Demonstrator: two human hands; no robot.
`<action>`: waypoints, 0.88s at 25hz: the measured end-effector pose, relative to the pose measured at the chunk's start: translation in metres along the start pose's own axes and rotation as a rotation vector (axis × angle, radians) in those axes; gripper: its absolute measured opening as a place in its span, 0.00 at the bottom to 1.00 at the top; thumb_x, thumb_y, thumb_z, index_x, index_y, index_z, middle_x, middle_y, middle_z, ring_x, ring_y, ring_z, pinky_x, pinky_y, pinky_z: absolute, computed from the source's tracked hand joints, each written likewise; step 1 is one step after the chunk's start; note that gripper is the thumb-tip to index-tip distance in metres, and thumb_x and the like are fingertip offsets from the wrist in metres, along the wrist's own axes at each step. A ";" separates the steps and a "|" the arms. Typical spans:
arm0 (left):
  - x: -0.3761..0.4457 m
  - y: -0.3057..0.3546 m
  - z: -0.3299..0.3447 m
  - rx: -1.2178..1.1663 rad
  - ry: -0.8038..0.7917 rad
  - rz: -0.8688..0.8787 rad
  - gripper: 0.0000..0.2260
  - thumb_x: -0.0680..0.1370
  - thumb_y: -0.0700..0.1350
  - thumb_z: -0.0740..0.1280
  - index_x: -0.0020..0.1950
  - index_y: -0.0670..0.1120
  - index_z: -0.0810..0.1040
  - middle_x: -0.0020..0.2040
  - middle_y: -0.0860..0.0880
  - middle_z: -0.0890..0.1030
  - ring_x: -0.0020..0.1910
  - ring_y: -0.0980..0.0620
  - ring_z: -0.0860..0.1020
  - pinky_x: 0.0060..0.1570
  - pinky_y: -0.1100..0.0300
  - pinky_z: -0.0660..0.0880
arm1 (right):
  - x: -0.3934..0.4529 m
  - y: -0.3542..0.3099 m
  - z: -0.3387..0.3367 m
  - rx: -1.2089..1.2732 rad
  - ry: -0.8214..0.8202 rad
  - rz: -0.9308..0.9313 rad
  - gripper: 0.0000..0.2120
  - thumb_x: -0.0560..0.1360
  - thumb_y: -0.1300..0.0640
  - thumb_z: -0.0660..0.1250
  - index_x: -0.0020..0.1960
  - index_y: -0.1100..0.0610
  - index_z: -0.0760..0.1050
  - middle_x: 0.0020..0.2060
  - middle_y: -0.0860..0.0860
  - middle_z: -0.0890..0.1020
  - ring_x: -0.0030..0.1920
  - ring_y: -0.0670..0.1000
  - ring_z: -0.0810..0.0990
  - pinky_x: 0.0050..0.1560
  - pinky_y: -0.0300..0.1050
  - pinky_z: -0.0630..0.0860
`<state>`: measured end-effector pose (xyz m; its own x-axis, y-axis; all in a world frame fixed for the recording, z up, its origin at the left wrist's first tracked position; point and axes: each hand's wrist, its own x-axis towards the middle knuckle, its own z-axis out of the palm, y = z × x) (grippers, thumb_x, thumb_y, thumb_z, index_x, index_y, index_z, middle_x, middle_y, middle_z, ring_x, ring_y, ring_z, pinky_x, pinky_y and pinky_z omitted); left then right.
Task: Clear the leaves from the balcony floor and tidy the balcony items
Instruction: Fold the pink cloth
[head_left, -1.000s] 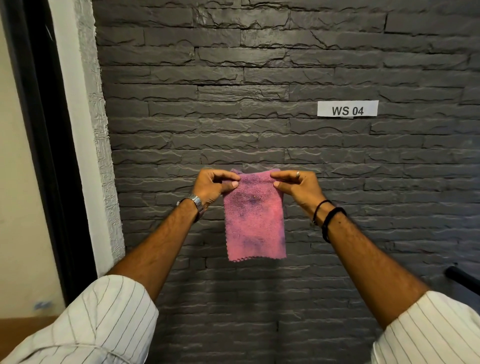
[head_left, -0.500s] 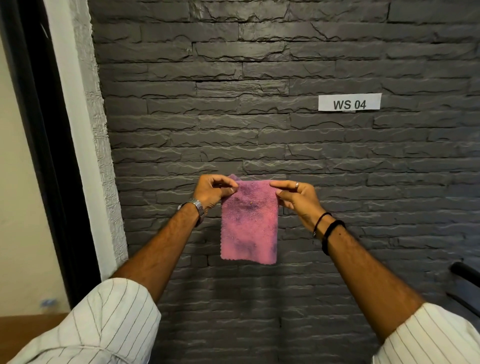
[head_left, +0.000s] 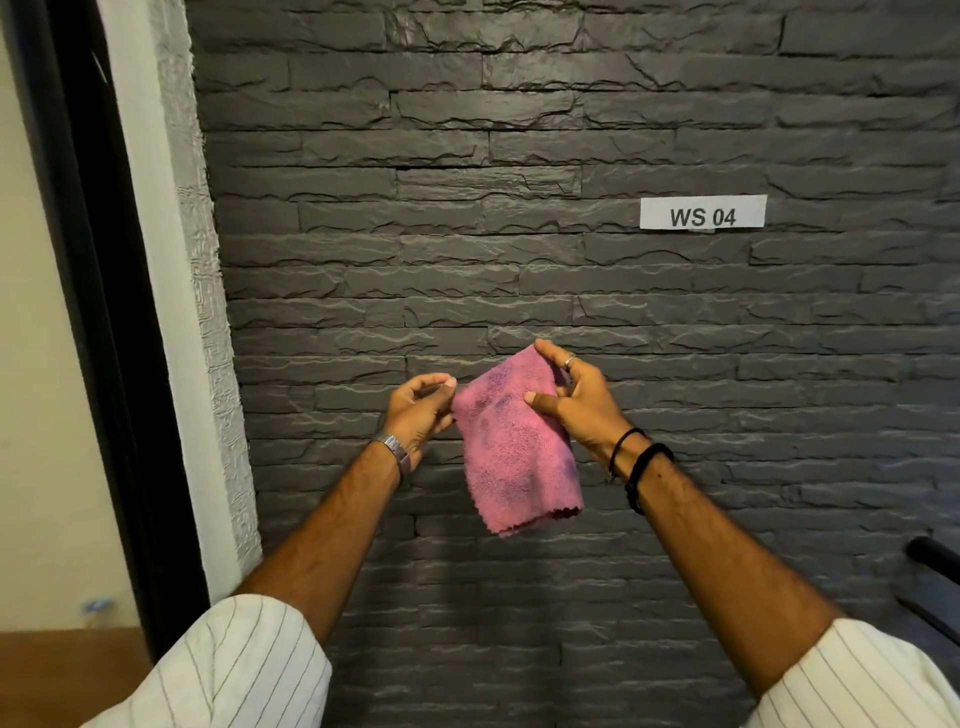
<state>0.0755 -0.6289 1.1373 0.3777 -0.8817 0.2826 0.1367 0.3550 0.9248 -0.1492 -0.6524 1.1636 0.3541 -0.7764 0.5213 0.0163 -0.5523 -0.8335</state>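
A person in a striped white shirt stands facing a dark grey stone-clad wall (head_left: 519, 156) on a balcony, holding up a small pink cloth (head_left: 514, 447) in front of it. Left of the cloth, a black door frame (head_left: 104, 312) edges the wall. The left hand (head_left: 418, 410), a metal watch at its wrist, pinches the cloth's upper left corner between thumb and curled fingertips. The cloth hangs folded and smudged with darker patches, its lower edge free. The right hand (head_left: 576, 400), just right of the cloth, grips the upper right edge, thumb in front and ringed fingers curled over the top. Up and right of the cloth, a white label (head_left: 702, 212) reads "WS 04". The pinch on the left looks light; if it slips mid-fold, the cloth would likely swing loose or drop. The floor and any leaves are out of view.
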 end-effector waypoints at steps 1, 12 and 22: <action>-0.004 -0.003 0.000 0.003 0.009 -0.077 0.07 0.78 0.47 0.71 0.53 0.46 0.78 0.53 0.44 0.81 0.42 0.49 0.82 0.41 0.56 0.82 | 0.001 0.002 0.000 0.011 0.008 0.001 0.37 0.71 0.72 0.72 0.76 0.56 0.65 0.73 0.51 0.69 0.69 0.54 0.73 0.68 0.54 0.73; -0.057 -0.032 0.022 -0.178 -0.486 -0.522 0.40 0.77 0.72 0.56 0.57 0.34 0.79 0.49 0.32 0.80 0.49 0.37 0.80 0.69 0.44 0.68 | -0.009 0.004 0.003 0.253 0.015 0.055 0.33 0.72 0.74 0.69 0.74 0.54 0.70 0.66 0.50 0.76 0.63 0.54 0.80 0.62 0.52 0.78; -0.042 -0.013 0.038 0.003 -0.092 -0.042 0.11 0.76 0.41 0.73 0.56 0.40 0.80 0.48 0.45 0.85 0.40 0.55 0.84 0.37 0.62 0.80 | -0.024 0.026 -0.024 0.187 0.094 0.101 0.35 0.71 0.76 0.69 0.74 0.54 0.69 0.63 0.48 0.77 0.62 0.51 0.80 0.59 0.49 0.80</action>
<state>0.0228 -0.6085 1.1234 0.2856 -0.9209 0.2653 0.1480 0.3159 0.9372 -0.1801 -0.6557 1.1338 0.2739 -0.8548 0.4407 0.1615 -0.4109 -0.8973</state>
